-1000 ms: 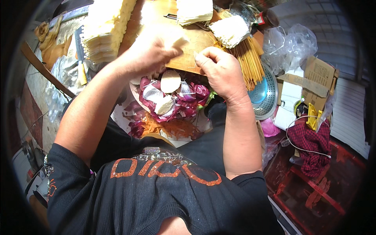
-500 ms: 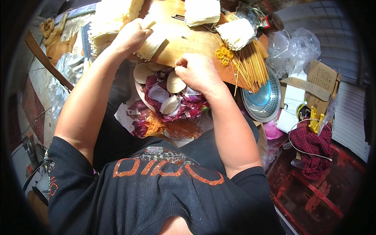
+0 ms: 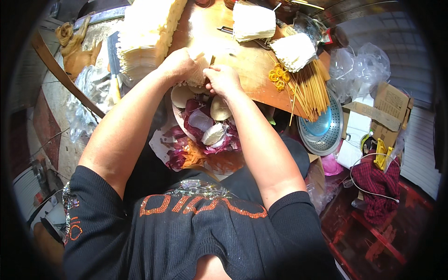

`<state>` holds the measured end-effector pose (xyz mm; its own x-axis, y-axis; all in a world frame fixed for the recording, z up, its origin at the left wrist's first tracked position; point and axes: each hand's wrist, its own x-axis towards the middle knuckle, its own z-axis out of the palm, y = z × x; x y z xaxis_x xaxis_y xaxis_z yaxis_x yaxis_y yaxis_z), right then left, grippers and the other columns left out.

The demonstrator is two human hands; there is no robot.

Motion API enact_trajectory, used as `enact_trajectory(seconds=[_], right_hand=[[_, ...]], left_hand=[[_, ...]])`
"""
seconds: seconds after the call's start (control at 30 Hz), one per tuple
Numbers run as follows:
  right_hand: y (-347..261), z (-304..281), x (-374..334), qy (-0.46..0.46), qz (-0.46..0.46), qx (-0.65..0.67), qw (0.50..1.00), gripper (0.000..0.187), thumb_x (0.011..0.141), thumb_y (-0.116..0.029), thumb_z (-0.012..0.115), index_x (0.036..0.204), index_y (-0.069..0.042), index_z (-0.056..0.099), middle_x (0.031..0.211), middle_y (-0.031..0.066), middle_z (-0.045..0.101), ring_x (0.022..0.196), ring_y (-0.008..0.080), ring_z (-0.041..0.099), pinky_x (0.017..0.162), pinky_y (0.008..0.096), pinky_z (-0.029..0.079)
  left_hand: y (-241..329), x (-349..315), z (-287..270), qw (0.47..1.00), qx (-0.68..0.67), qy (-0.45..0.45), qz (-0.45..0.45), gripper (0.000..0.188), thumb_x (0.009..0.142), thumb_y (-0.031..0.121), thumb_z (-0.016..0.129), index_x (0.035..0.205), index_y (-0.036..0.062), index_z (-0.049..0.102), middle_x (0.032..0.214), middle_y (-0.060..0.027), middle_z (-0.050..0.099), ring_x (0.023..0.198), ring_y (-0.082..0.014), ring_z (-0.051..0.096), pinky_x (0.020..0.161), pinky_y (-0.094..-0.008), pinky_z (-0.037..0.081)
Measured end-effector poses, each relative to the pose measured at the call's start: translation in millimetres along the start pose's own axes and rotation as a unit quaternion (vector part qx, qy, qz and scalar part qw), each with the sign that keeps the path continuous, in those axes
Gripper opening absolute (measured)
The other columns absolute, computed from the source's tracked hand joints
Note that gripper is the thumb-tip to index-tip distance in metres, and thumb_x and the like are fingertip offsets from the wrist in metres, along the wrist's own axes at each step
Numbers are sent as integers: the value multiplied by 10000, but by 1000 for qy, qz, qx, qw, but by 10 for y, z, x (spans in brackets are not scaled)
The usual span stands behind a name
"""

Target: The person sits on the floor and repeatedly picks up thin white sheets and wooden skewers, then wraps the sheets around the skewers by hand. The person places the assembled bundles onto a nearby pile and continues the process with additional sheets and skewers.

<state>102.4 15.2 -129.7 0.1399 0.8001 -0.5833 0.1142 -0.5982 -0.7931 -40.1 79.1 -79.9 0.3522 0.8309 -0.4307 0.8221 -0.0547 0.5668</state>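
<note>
My left hand (image 3: 181, 65) is closed at the near edge of the wooden board, gripping a small stack of thin pale sheets (image 3: 200, 70); its fingertips are partly hidden. Close against the right side of that stack, my right hand (image 3: 225, 81) has its thumb and fingers pressed together. What it pinches, if anything, is too small to make out. A tall block of the same pale sheets (image 3: 144, 42) stands at the left of the wooden board (image 3: 254, 77). Two smaller white stacks (image 3: 254, 22) sit at the far right.
Thin wooden skewers (image 3: 308, 93) and yellow rubber bands (image 3: 278, 76) lie on the board's right. Below its front edge are purple onion peelings (image 3: 200, 119) and orange shreds (image 3: 193, 154). A metal colander (image 3: 322, 144), cardboard (image 3: 389, 107) and plastic bags (image 3: 364, 70) stand right. A dog (image 3: 77, 51) lies far left.
My left hand has come nearer and to the right, and my right hand has moved slightly up beside it. The hands are now close together at the small stack. The whole view has shifted slightly.
</note>
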Motion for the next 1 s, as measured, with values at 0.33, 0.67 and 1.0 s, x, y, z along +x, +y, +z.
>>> enact_trajectory(seconds=[0.33, 0.67, 1.0], right_hand=[[-37, -166, -12, -16, 25, 57, 998, 186, 795, -195, 659, 720, -26, 642, 572, 39, 583, 466, 125, 532, 437, 278, 441], [-99, -357, -196, -27, -5, 38, 999, 172, 824, -196, 651, 717, -68, 611, 611, 10, 579, 483, 83, 508, 436, 237, 404], [-405, -726, -518, -64, -29, 127, 989, 138, 815, -168, 662, 765, -56, 600, 616, -2, 545, 483, 75, 500, 433, 227, 408]], left_hand=[[-26, 49, 164, 991, 19, 2, 130, 355, 812, 269, 651, 965, -51, 653, 892, -262, 656, 839, -321, 662, 751, -389, 515], [247, -16, 208, 999, -14, 51, 5, 422, 776, 303, 697, 958, -74, 648, 861, -266, 662, 814, -354, 670, 755, -409, 523], [316, 75, 163, 999, -31, 43, -4, 380, 796, 236, 698, 1078, -9, 632, 902, -174, 683, 819, -246, 650, 772, -350, 508]])
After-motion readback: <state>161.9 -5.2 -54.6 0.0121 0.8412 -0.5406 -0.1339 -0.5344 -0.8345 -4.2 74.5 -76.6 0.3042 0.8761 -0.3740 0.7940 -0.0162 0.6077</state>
